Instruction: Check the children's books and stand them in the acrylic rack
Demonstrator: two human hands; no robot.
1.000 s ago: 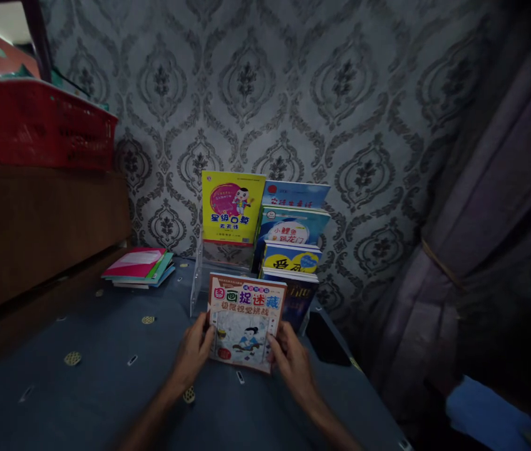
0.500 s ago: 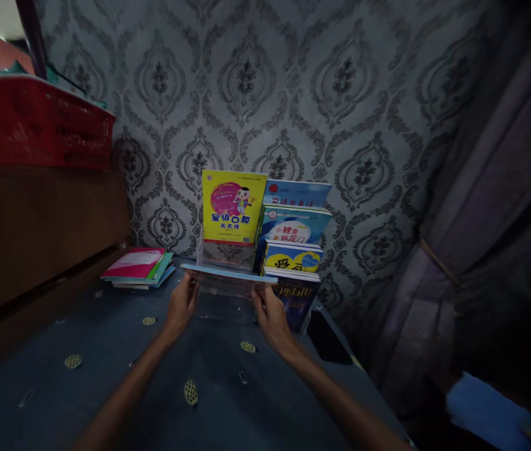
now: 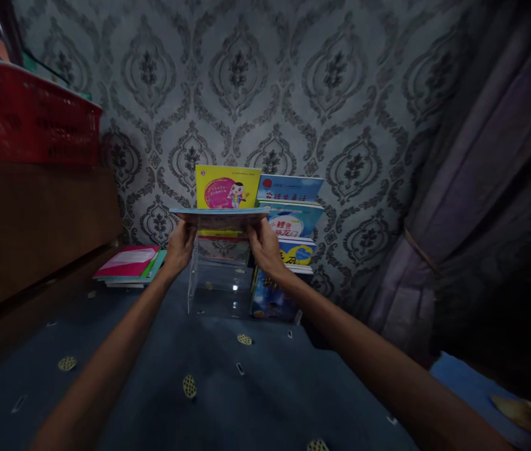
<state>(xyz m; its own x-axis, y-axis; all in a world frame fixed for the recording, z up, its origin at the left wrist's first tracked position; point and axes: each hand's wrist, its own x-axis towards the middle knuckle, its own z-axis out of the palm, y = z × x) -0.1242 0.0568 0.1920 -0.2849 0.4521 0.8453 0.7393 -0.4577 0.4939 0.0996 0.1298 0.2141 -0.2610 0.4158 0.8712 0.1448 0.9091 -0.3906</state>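
Observation:
Both hands grip a thin book (image 3: 221, 218) with a pale blue edge, tilted nearly flat and seen almost edge-on. My left hand (image 3: 180, 245) is closed on its left end, and my right hand (image 3: 264, 245) on its right end. It is raised in front of a yellow book (image 3: 228, 186) standing in the rear of a clear acrylic rack (image 3: 213, 289). In the rack's right column stand several books, among them a light blue book (image 3: 293, 186), a teal book (image 3: 288, 219) and a dark blue book (image 3: 272, 297). My right forearm partly covers the lower ones.
A pile of books with a pink cover (image 3: 127, 260) lies to the left on the dark patterned tablecloth (image 3: 153, 388). A red basket (image 3: 30, 116) sits on a brown wooden ledge (image 3: 40, 219). Wallpaper rises behind the rack; a curtain (image 3: 406, 250) hangs at the right.
Both hands have lifted the thin book from low before the rack to the height of the yellow book, covering its lower part. The view has shifted slightly.

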